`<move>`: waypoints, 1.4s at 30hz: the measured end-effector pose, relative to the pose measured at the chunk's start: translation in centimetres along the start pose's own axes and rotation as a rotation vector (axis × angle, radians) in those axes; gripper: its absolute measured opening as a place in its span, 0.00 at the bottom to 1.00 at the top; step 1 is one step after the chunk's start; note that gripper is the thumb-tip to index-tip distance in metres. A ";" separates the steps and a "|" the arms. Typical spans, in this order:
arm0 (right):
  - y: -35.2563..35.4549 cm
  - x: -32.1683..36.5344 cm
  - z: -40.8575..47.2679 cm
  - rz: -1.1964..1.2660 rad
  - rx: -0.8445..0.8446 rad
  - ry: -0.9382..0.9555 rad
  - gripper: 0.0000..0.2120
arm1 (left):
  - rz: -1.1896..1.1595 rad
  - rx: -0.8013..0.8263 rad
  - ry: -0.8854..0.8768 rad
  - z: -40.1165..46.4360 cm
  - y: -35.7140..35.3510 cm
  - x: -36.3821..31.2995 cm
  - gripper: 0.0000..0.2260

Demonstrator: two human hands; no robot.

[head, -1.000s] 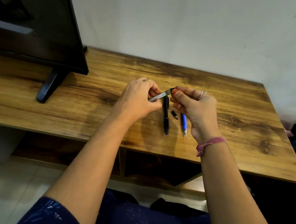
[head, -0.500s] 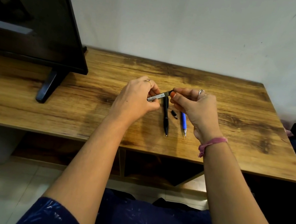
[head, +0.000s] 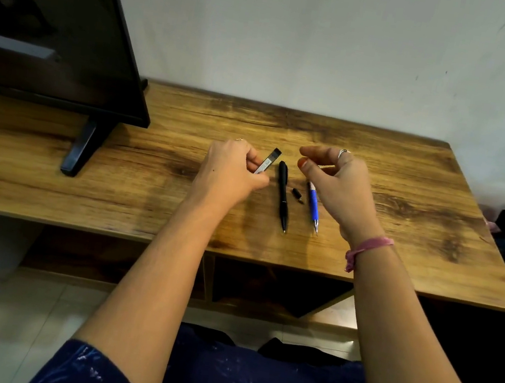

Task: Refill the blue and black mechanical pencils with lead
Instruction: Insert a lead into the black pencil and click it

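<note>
Left hand (head: 231,171) grips lead case (head: 268,161); right hand (head: 338,185) apart.

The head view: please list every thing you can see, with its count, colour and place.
lead case: 1, grey with a dark end, held in the left hand above the table
black pencil: 1, black, lying on the table between the hands
small cap: 1, black, on the table between the two pencils
blue pencil: 1, blue, on the table, upper end hidden behind the right hand
table: 1, brown wood, against the wall
screen: 1, black, on a stand at the table's left
left hand: 1, pinching the lead case
right hand: 1, raised, fingers curled, pink band on the wrist
</note>
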State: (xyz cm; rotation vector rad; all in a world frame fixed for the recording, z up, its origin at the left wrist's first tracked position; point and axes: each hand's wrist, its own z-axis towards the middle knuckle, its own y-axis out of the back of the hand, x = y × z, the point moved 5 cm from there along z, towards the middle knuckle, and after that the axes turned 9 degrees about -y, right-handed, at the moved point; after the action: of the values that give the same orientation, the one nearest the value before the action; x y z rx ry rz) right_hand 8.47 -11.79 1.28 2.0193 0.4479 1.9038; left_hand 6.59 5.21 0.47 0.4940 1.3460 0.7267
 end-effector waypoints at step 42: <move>2.4 -1.2 0.5 -0.308 -0.052 -0.095 0.03 | 0.057 0.155 0.251 -1.1 -5.6 -1.7 0.11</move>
State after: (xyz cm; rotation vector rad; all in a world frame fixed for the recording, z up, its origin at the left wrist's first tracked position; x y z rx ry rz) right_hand 8.90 -14.48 1.26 1.8733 0.6368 1.6128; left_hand 6.41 0.07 -2.49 0.5803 1.6369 0.7532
